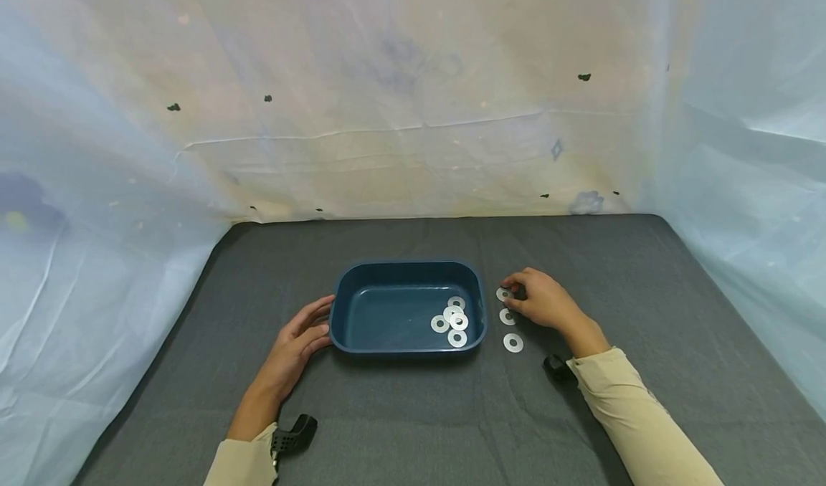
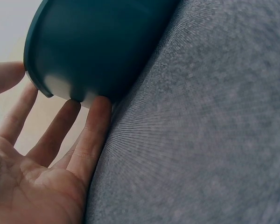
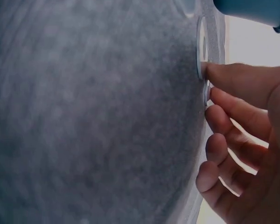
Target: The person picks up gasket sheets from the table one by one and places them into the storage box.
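A dark blue rectangular bin (image 1: pixel 387 351) stands on the grey cloth, with several flat metal washers (image 1: pixel 457 338) lying in its right half, some overlapping. My left hand (image 1: pixel 295 344) rests its fingers against the bin's left side; in the left wrist view, extended fingertips (image 2: pixel 100 105) touch the wall. To the right of the bin, three washers form a column on the cloth. My right hand (image 1: pixel 542 299) pinches the farthest washer (image 1: pixel 503 294) between thumb and index finger, at the cloth. Below it lie the middle washer (image 1: pixel 507 317) and the nearest washer (image 1: pixel 513 342).
Grey cloth (image 1: pixel 400 421) covers the table. Patterned sheets (image 1: pixel 413 113) hang behind and along both sides of it. Black wrist mounts (image 1: pixel 294 434) sit by both sleeves, close over the cloth.
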`<move>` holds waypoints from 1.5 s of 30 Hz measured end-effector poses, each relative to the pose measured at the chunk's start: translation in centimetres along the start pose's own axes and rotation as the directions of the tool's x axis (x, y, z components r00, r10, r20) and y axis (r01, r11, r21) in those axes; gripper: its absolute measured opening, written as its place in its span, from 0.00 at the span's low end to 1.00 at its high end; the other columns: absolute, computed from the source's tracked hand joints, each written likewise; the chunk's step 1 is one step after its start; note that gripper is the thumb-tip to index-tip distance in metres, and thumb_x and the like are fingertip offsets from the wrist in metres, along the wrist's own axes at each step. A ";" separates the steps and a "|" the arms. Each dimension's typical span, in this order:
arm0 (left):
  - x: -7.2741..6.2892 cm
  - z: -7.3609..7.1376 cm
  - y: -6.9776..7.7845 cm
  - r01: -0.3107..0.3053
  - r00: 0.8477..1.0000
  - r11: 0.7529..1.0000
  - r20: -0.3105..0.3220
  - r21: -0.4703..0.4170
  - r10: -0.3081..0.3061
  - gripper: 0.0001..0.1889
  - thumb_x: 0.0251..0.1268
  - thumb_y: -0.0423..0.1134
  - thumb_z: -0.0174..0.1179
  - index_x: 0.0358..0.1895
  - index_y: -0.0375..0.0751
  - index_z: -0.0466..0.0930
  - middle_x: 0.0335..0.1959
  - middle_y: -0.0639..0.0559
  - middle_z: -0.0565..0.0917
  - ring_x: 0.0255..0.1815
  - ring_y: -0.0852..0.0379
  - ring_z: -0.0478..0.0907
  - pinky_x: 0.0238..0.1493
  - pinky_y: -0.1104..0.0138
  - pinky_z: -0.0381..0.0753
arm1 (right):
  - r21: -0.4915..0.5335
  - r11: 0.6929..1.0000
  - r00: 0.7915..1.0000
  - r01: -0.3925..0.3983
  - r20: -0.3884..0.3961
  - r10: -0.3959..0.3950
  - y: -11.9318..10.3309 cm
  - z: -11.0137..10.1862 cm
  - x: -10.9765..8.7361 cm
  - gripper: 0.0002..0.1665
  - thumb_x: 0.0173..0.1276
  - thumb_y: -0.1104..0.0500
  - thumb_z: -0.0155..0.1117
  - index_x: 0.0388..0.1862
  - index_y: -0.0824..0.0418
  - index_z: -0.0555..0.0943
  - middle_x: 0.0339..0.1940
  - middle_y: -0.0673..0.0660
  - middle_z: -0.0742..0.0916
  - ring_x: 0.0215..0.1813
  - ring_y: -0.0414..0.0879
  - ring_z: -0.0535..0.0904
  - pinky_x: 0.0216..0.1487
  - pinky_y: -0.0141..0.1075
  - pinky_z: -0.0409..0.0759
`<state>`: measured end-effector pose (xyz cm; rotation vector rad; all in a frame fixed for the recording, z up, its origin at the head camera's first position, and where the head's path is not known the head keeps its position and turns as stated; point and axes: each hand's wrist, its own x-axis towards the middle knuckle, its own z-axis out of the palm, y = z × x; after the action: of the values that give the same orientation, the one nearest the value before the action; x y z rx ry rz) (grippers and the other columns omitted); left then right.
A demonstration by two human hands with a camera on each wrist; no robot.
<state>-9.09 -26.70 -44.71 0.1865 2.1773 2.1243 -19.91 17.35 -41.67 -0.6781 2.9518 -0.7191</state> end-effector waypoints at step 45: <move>0.0 -0.1 0.1 0.012 1.000 1.000 -0.008 0.005 -0.012 0.28 0.77 0.39 0.52 0.76 0.41 0.60 0.71 0.44 0.67 0.61 0.66 0.77 0.55 0.71 0.81 | 0.100 0.990 0.992 -0.101 0.080 0.093 0.7 -0.3 -0.2 0.22 0.66 0.61 0.68 0.57 0.66 0.79 0.44 0.62 0.84 0.38 0.47 0.76 0.42 0.42 0.74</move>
<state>-9.07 -26.81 -44.58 0.1658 2.1829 2.1169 -20.06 18.11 -41.71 -0.5373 2.8333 -0.8123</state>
